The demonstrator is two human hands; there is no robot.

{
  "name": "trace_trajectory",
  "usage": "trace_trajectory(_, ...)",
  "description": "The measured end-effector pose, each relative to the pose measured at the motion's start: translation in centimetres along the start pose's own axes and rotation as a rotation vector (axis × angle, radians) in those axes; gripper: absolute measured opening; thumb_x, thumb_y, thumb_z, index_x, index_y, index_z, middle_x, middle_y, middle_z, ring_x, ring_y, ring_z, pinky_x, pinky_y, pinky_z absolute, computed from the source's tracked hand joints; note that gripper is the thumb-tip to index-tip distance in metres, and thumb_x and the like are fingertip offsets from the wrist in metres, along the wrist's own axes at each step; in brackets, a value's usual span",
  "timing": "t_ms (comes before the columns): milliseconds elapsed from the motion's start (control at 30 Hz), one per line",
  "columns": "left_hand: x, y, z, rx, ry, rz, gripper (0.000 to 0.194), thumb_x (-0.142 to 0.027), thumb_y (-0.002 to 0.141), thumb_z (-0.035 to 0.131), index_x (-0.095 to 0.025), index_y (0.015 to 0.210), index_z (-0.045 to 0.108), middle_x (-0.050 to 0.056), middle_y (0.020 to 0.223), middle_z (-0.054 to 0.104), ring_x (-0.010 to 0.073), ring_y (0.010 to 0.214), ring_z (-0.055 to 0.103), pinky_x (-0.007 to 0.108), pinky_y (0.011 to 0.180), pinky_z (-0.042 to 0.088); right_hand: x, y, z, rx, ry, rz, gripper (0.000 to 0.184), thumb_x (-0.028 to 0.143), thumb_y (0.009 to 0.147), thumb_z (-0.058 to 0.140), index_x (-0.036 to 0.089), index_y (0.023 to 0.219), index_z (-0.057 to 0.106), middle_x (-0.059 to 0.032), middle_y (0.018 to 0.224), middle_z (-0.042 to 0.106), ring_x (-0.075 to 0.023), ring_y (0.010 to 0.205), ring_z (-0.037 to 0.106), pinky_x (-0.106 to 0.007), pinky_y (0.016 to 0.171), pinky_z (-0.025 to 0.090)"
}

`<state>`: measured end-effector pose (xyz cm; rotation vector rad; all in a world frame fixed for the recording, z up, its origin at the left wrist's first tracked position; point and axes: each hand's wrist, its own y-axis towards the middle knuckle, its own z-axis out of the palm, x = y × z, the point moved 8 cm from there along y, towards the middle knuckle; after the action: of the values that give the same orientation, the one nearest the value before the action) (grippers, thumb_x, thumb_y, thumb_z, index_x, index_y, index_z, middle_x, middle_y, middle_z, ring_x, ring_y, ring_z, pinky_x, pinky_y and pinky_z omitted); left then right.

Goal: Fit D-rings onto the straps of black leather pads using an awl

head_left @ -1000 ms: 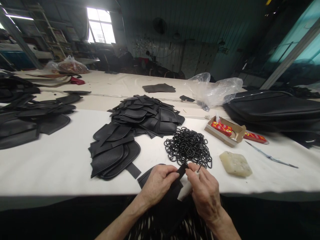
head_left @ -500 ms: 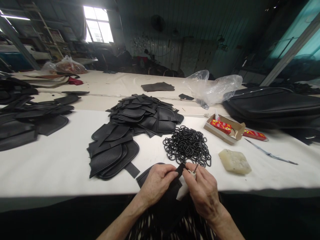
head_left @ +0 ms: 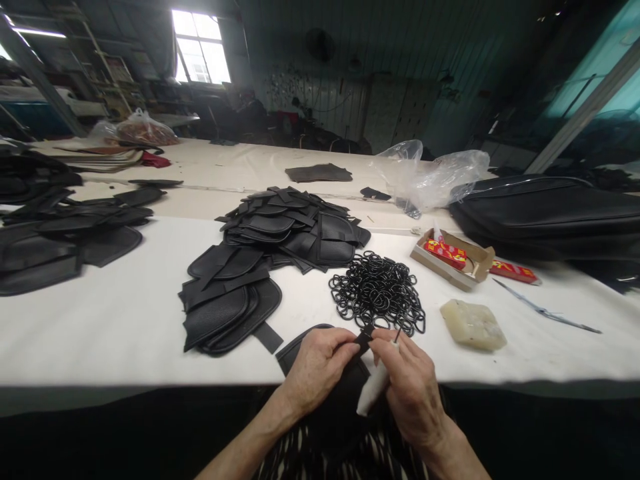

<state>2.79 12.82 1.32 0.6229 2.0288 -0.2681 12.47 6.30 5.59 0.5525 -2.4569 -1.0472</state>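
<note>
My left hand pinches a black strap between thumb and fingers at the table's front edge. The strap belongs to a black leather panel hanging over my lap. In my right hand is a white-handled awl, its thin metal spike pointing up past the fingers. The right fingertips also touch the strap's end; whether a ring sits there I cannot tell. Just beyond both hands lies a heap of black D-rings. Another black panel lies partly under my left hand.
Black leather panels with straps are piled left of the rings, and more panels lie far left. To the right are a yellowish wax-like block, a cardboard box with red packets, slim scissors-like snips and a black bag.
The awl's handle has swung lower and shows more below my right hand. Both hands stay on the strap. The whole view has shifted slightly.
</note>
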Motion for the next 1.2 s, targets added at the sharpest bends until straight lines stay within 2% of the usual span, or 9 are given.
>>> trace_trajectory(100,0.0,-0.1,-0.1,-0.036,-0.006,0.004,0.024,-0.021,0.084,0.045,-0.017,0.069,0.063,0.001,0.067,0.062,0.0144,0.065,0.053,0.025,0.065,0.036,0.0,-0.3,0.1,0.009,0.017,0.044,0.025,0.002,0.088,0.037,0.017,0.083,0.056,-0.0081,0.080,0.063,-0.0179,0.069,0.057,-0.028,0.058,0.049)
trace_trajectory(200,0.0,-0.1,-0.2,-0.053,-0.028,0.000,0.023,-0.021,0.084,0.045,-0.018,0.073,0.065,0.001,0.069,0.064,0.0149,0.066,0.054,0.025,0.066,0.037,1.2,-0.3,0.2,0.001,-0.022,-0.008,0.026,0.005,0.089,0.036,0.017,0.081,0.057,-0.0087,0.076,0.062,-0.0186,0.068,0.057,-0.028,0.057,0.049)
trace_trajectory(300,0.1,-0.1,-0.2,-0.042,-0.025,-0.008,0.025,-0.019,0.083,0.043,-0.017,0.069,0.063,0.000,0.064,0.060,0.0142,0.063,0.051,0.024,0.062,0.037,2.3,-0.3,0.4,-0.014,-0.036,-0.063,0.028,0.002,0.089,0.033,0.015,0.081,0.057,-0.0098,0.075,0.063,-0.0190,0.069,0.058,-0.029,0.058,0.050)
trace_trajectory(433,0.3,-0.1,-0.2,-0.045,-0.041,-0.028,0.023,-0.021,0.083,0.044,-0.017,0.069,0.062,-0.001,0.063,0.056,0.0132,0.062,0.047,0.024,0.061,0.035,2.1,-0.3,0.7,-0.018,-0.038,-0.031,0.027,0.003,0.090,0.033,0.015,0.083,0.056,-0.0104,0.075,0.063,-0.0195,0.069,0.057,-0.029,0.057,0.050)
trace_trajectory(567,1.0,-0.1,-0.1,-0.062,-0.132,-0.078,0.018,-0.022,0.082,0.046,-0.018,0.089,0.062,-0.004,0.060,0.051,0.0119,0.056,0.044,0.023,0.057,0.035,1.6,-0.3,0.6,-0.032,-0.037,-0.020,0.026,0.005,0.091,0.034,0.015,0.083,0.057,-0.0100,0.073,0.062,-0.0201,0.069,0.058,-0.029,0.056,0.049)
trace_trajectory(667,1.2,0.0,0.0,-0.047,-0.160,-0.090,0.026,-0.021,0.081,0.048,-0.017,0.103,0.061,-0.004,0.060,0.050,0.0120,0.056,0.044,0.022,0.058,0.036,1.3,-0.3,0.8,-0.023,-0.017,0.003,0.022,0.006,0.090,0.038,0.016,0.084,0.058,-0.0091,0.074,0.062,-0.0197,0.069,0.058,-0.028,0.057,0.049)
trace_trajectory(800,1.0,-0.1,0.0,-0.014,-0.146,-0.076,0.024,-0.022,0.082,0.046,-0.018,0.095,0.065,-0.003,0.063,0.052,0.0126,0.060,0.045,0.023,0.060,0.037,0.8,-0.5,1.4,0.005,0.025,0.078,0.020,0.006,0.089,0.040,0.017,0.085,0.057,-0.0067,0.075,0.061,-0.0179,0.066,0.056,-0.027,0.056,0.047)
trace_trajectory(1100,1.1,-0.2,0.3,-0.006,-0.224,-0.096,0.018,-0.019,0.081,0.046,-0.017,0.085,0.063,-0.003,0.063,0.053,0.0116,0.058,0.043,0.022,0.056,0.034,0.0,-1.1,1.6,0.017,0.087,0.204,0.018,0.008,0.089,0.041,0.018,0.088,0.056,-0.0041,0.072,0.058,-0.0174,0.064,0.054,-0.026,0.056,0.045)
trace_trajectory(1200,1.2,-0.2,0.3,-0.002,-0.234,-0.096,0.017,-0.022,0.083,0.046,-0.018,0.084,0.063,-0.003,0.065,0.054,0.0117,0.059,0.045,0.022,0.056,0.034,-0.9,-1.7,1.1,-0.018,0.120,0.321,0.010,0.016,0.089,0.046,0.019,0.088,0.056,-0.0036,0.071,0.057,-0.0173,0.063,0.054,-0.027,0.056,0.045)
